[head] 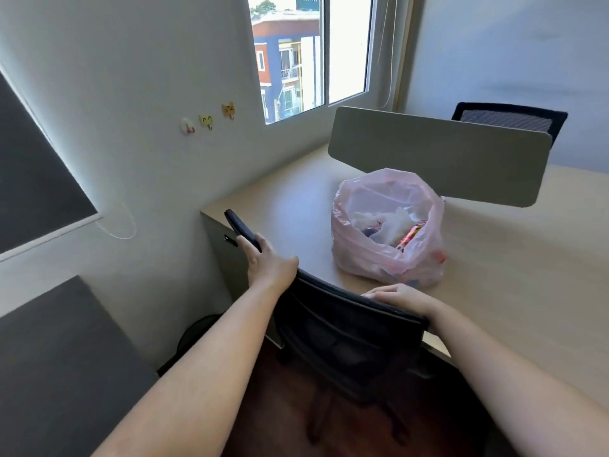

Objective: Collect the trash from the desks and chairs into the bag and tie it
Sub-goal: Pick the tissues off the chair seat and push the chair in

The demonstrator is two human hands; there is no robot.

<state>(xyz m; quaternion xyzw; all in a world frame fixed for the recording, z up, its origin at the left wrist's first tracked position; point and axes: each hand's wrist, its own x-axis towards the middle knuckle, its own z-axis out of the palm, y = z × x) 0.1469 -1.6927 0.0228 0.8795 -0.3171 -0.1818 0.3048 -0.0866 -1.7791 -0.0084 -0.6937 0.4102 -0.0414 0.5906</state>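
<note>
Wall at 10 o'clock: three small cat-face hooks [207, 122]. My left grip [271, 265], at 9 o'clock of the near chair's back, is clenched round a dark phone [242, 230] that pokes up past the bench [296, 206] corner. Black mesh chair [349, 328] dead centre, against the bench edge. My right grip [398, 296] lies on the chair's top rim at 1 o'clock, fingers relaxed, grasping nothing. Pink trash bag [362, 258] stands on the bench at 12 o'clock of that grip — mouth open, untied, white scraps and a red packet inside. Grey divider panel [438, 153] just behind it — second chair [510, 118] at 2 o'clock.
</note>
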